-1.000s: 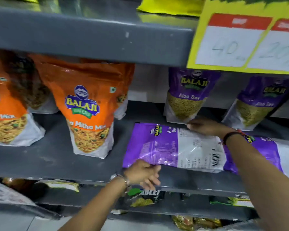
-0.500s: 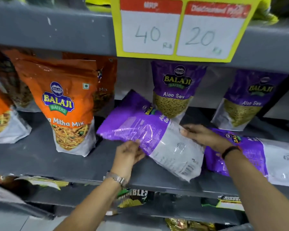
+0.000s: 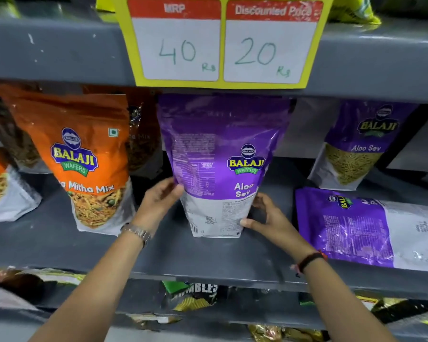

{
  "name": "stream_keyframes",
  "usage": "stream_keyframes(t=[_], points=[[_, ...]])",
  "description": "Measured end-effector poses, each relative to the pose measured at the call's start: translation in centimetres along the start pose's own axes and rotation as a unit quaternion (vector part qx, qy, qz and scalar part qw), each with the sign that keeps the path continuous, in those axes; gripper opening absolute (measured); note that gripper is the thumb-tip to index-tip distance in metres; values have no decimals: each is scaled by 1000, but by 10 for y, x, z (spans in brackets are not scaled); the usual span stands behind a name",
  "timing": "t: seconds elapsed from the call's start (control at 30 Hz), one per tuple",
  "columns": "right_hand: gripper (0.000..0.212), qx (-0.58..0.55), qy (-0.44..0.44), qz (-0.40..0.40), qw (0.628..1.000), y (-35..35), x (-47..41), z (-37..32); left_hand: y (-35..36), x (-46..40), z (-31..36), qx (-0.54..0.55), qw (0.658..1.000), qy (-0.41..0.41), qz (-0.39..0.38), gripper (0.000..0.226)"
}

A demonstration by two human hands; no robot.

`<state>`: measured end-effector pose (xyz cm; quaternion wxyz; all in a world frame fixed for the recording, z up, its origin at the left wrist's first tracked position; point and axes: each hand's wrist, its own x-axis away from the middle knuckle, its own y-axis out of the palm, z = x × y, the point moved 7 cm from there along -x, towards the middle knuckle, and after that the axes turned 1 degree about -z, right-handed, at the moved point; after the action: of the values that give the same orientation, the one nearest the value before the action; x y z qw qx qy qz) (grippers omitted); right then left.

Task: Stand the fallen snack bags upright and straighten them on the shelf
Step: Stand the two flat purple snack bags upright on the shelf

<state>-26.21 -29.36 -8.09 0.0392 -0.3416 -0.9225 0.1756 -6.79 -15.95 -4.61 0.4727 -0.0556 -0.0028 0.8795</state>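
Note:
A purple Aloo Sev bag (image 3: 218, 154) stands upright at the middle of the grey shelf (image 3: 208, 262), its back label facing me. My left hand (image 3: 158, 201) grips its lower left edge and my right hand (image 3: 265, 215) grips its lower right corner. A second purple Aloo Sev bag (image 3: 371, 230) lies flat on the shelf to the right. Behind that one, a third purple bag (image 3: 363, 144) stands leaning against the back.
Orange Mitha Mix bags (image 3: 84, 156) stand at the left, more behind them. A yellow price sign (image 3: 223, 43) hangs on the upper shelf edge above the held bag. A lower shelf holds other packets (image 3: 193, 294).
The purple bag lay flat on the shelf a second ago. Both hands lifted and turned it, and it now stands upright between them. The view has shifted right and closer.

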Motion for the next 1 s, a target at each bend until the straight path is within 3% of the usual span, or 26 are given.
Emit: stream_keyframes(t=[0.1, 0.17, 0.23, 0.33, 0.4, 0.47, 0.53, 0.6, 0.67, 0.77, 0.9, 1.0], points=[[70, -40, 5, -62, 997, 6, -9, -1, 24, 9, -35, -43, 987, -67, -138, 62], [66, -37, 18, -88, 995, 15, -10, -1, 34, 10, -52, -50, 983, -89, -150, 79], [58, -44, 26, -58, 997, 23, -6, 2, 35, 6, -60, -58, 986, -86, -129, 87], [57, -59, 9, 70, 996, 25, 19, 9, 37, -1, -60, -95, 987, -63, -117, 83], [50, -53, -25, 149, 987, 22, 45, 12, 34, -2, -62, -111, 991, -56, -50, 82], [42, -62, -34, 194, 978, 20, 61, 13, 33, 7, -58, -102, 994, -41, 21, 64], [32, -97, -21, 228, 969, 9, 56, 16, 38, 24, -51, -55, 997, -19, 45, 49], [35, -132, 3, 215, 968, 4, 35, 11, 50, 42, -43, -38, 999, -1, 22, 73], [48, -166, 18, 149, 975, 9, 10, 3, 65, 53, -40, -93, 995, 13, -13, 88], [41, -188, 7, 85, 979, 25, -5, -7, 71, 47, -38, -140, 990, 27, -19, 79], [69, -170, 6, 147, 974, 25, 23, -1, 44, 26, -40, -131, 991, 18, -23, 49], [66, -124, 11, 146, 981, 21, 33, 9, 30, 23, -45, -67, 998, 2, -20, 47]])
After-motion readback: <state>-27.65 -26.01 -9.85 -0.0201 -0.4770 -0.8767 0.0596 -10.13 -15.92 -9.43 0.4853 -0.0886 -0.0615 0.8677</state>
